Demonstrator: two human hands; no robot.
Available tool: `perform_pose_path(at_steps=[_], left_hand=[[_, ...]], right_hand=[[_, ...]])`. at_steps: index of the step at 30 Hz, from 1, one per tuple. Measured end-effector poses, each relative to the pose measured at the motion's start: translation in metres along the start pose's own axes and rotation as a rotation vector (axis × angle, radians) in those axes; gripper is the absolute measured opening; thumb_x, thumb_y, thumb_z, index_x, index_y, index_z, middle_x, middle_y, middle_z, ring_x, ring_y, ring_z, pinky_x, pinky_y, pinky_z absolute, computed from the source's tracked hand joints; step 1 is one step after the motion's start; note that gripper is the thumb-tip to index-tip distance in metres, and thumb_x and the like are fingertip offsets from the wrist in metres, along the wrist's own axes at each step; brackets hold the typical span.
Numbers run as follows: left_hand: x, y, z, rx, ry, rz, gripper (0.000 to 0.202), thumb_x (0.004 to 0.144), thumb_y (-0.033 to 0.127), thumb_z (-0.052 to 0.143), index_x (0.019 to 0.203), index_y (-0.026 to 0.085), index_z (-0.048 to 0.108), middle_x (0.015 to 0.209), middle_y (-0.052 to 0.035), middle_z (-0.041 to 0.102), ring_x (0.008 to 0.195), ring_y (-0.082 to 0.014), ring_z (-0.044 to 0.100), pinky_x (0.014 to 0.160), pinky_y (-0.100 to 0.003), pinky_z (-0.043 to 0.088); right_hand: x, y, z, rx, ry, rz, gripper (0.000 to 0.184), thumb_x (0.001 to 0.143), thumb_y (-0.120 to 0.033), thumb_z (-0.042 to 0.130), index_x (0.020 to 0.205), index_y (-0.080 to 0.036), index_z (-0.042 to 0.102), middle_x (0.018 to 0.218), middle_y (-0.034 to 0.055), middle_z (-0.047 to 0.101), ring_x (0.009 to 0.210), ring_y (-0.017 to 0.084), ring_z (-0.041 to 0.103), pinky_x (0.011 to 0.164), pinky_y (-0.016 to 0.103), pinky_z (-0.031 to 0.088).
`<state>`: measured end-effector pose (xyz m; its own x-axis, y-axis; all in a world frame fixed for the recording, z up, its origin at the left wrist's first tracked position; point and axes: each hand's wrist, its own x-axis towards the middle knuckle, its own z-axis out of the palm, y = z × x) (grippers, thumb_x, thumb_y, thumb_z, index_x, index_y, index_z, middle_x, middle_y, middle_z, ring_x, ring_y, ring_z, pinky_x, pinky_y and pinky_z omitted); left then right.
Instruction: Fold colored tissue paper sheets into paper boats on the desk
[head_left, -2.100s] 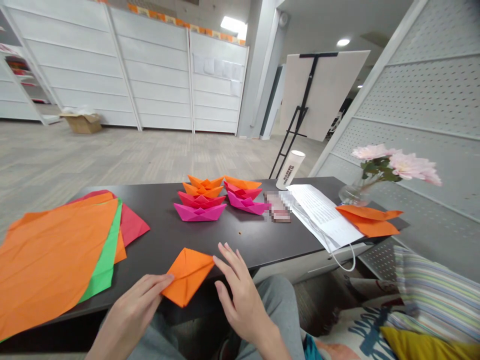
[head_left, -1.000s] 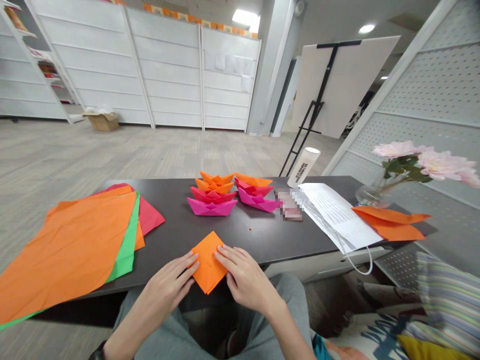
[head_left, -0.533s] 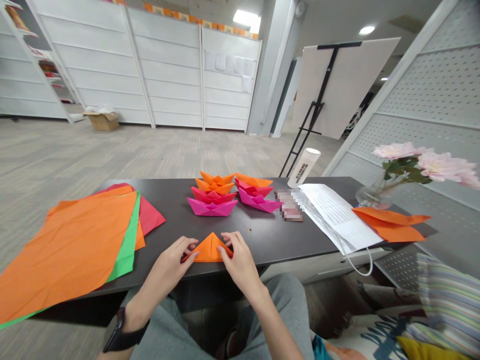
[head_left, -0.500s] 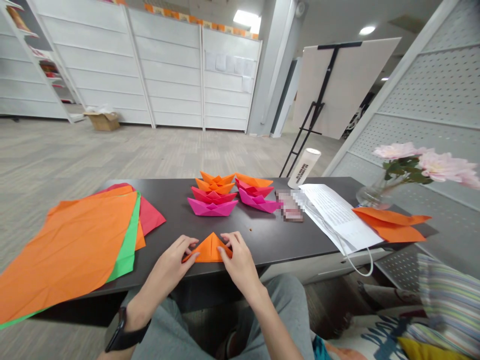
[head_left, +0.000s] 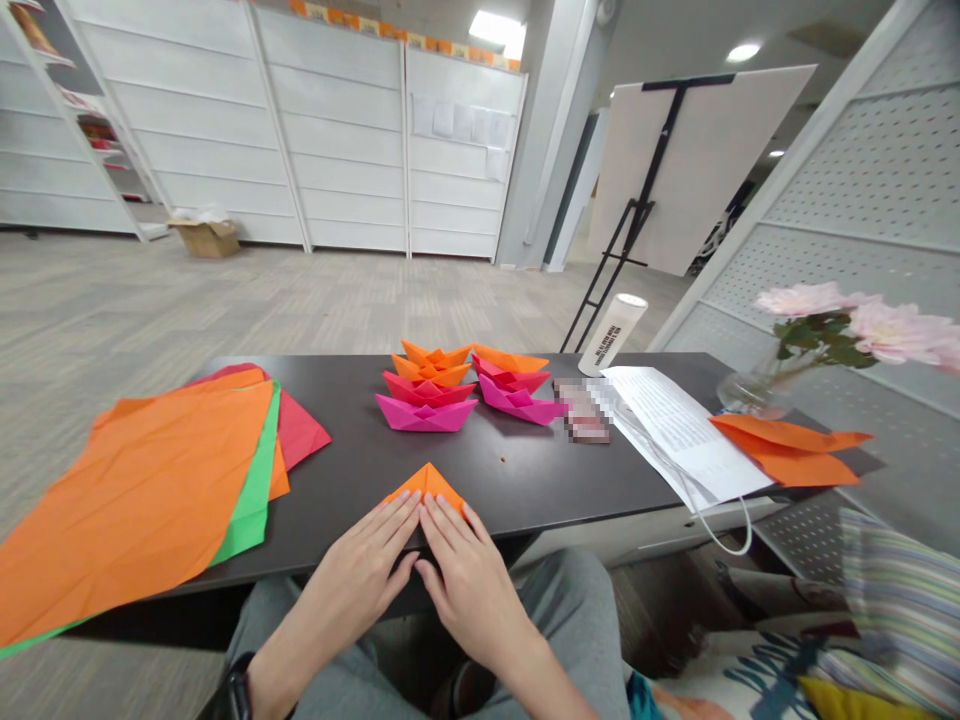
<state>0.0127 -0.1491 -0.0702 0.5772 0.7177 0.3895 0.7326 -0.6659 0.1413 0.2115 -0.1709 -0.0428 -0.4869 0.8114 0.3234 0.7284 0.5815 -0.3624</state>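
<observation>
A folded orange paper triangle [head_left: 428, 478] lies at the table's front edge, its tip pointing away from me. My left hand [head_left: 367, 555] rests flat on its left part, fingers stretched out. Beside it, my right hand [head_left: 469, 560] lies flat on the right part, also with straight fingers. Both hands cover the paper's lower portion, and their fingertips nearly meet at the middle. Beyond the triangle stand two rows of folded paper boats: a magenta boat [head_left: 426, 413] leads the left row, and another magenta boat [head_left: 519, 402] the right, with red and orange ones behind.
Loose orange sheets [head_left: 150, 490] lie over green and red ones on the left of the dark table [head_left: 330, 500]. To the right are a printed page [head_left: 682, 440] with a white cable, a white canister [head_left: 611, 335], folded orange paper [head_left: 787, 455] and a flower vase [head_left: 754, 392].
Both hands have gone from holding the triangle's side corners to lying flat across its lower part, close together. The boats and loose sheets stay put.
</observation>
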Motion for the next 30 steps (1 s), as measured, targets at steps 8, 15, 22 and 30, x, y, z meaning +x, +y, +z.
perform_pose_path(at_steps=[8,15,22,30], left_hand=[[-0.006,-0.002,-0.004,0.001,0.049,0.021,0.054,0.091,0.021,0.052,0.145,0.02,0.045,0.146,-0.0088,0.052,0.131,-0.0245,0.053,0.111,-0.039,0.043],[-0.037,-0.025,-0.015,0.126,0.048,-0.056,0.054,0.092,0.03,0.055,0.145,0.024,0.047,0.146,-0.0058,0.052,0.135,-0.0268,0.048,0.111,-0.04,0.041],[-0.04,-0.03,-0.025,0.125,0.153,-0.16,0.044,0.091,0.04,0.056,0.128,0.017,0.06,0.138,-0.0138,0.059,0.125,-0.032,0.057,0.103,-0.045,0.049],[-0.006,-0.012,-0.005,-0.063,0.226,-0.247,0.031,0.095,0.039,0.05,0.115,0.022,0.066,0.115,-0.0094,0.07,0.106,-0.0263,0.067,0.096,-0.042,0.054]], right_hand=[[-0.021,0.025,-0.023,-0.078,-0.043,0.057,0.048,0.1,-0.02,0.044,0.147,-0.024,0.04,0.149,0.0049,0.048,0.139,0.023,0.042,0.118,0.055,0.029],[-0.022,0.021,-0.021,-0.069,-0.023,0.076,0.049,0.098,-0.022,0.049,0.147,-0.024,0.042,0.147,0.0063,0.049,0.139,0.025,0.043,0.117,0.057,0.029],[-0.02,0.018,-0.021,0.005,0.015,0.125,0.045,0.097,-0.018,0.048,0.142,-0.025,0.049,0.144,0.005,0.054,0.137,0.024,0.045,0.118,0.057,0.028],[-0.007,0.018,-0.013,0.056,0.178,0.189,0.024,0.092,-0.014,0.054,0.108,-0.023,0.068,0.119,0.0066,0.068,0.116,0.023,0.061,0.116,0.058,0.031]])
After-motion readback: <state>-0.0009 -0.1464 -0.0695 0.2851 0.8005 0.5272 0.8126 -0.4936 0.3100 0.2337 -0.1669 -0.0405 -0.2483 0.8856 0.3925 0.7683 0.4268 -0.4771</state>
